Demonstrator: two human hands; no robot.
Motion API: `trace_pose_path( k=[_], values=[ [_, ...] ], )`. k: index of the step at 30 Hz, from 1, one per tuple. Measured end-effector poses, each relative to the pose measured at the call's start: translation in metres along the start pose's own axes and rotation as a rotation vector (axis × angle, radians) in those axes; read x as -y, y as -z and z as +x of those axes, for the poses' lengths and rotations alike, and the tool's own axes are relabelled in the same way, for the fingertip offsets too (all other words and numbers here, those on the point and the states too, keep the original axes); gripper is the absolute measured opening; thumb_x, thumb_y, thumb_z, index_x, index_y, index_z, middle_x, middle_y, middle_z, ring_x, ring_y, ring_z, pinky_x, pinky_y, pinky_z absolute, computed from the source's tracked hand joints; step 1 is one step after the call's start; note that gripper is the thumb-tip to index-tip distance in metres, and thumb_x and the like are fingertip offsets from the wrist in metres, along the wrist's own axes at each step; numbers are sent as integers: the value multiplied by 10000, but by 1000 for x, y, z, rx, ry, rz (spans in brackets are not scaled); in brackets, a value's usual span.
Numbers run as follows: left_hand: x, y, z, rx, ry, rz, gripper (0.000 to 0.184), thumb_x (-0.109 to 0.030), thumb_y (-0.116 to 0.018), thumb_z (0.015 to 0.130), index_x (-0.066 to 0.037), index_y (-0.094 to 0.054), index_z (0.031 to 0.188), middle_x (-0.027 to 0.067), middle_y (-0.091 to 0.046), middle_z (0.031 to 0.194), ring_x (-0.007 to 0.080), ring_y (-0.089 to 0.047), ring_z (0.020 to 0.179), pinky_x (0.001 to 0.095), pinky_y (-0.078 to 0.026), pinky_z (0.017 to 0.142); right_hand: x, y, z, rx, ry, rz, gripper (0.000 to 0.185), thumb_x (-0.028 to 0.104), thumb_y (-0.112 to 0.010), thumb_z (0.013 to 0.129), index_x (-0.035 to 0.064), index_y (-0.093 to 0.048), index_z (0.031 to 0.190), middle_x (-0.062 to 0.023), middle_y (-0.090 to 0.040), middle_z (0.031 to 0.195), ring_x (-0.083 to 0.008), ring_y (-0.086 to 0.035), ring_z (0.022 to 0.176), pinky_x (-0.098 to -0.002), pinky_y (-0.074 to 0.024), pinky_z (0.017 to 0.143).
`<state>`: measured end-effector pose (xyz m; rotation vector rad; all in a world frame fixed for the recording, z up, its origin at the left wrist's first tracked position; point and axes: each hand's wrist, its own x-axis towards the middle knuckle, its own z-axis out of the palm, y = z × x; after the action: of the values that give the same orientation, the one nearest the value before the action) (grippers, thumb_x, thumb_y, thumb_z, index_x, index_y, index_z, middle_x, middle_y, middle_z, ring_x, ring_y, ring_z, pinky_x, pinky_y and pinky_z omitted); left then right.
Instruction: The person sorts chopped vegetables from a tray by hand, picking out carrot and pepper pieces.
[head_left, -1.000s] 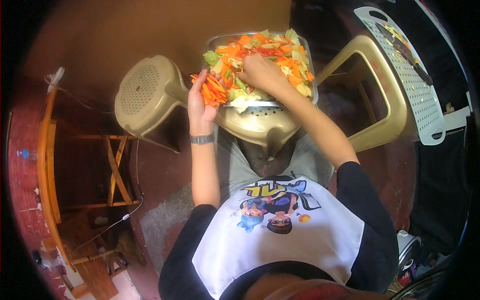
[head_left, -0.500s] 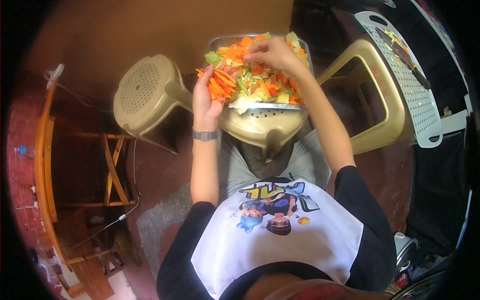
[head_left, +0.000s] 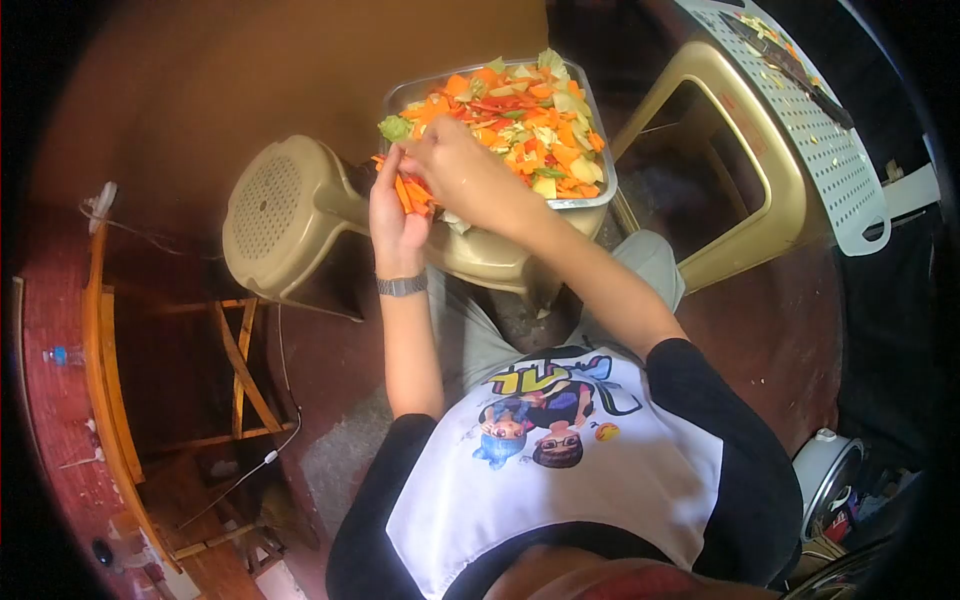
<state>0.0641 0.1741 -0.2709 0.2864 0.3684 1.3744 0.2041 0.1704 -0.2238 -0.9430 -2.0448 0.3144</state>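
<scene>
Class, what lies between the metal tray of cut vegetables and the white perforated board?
In the head view, a beige stool stands between the metal tray and the white perforated board, its side opening visible.

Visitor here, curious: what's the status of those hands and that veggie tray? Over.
Left hand holding orange strips. Right hand at its fingertips, grip unclear. Tray heaped with cut vegetables, on a stool. Nothing visibly in the way.

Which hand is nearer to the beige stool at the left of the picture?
The left. The left hand, holding orange strips, is just to the right of the stool; the right hand is farther right, at the vegetable tray's near-left corner.
</scene>
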Motion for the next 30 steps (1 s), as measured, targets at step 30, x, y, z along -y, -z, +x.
trace_pose_path(
  k=[30],
  values=[
    [15, -31, 17, -50, -32, 107, 189, -122, -486, 896, 9, -465, 1030, 180, -556, 1024, 288, -565, 986, 470, -471, 882, -120, 67, 51, 401, -547, 714, 302, 231, -636, 825, 24, -619, 1044, 2, -574, 747, -51, -462, 584, -194, -379, 499]
  ],
)
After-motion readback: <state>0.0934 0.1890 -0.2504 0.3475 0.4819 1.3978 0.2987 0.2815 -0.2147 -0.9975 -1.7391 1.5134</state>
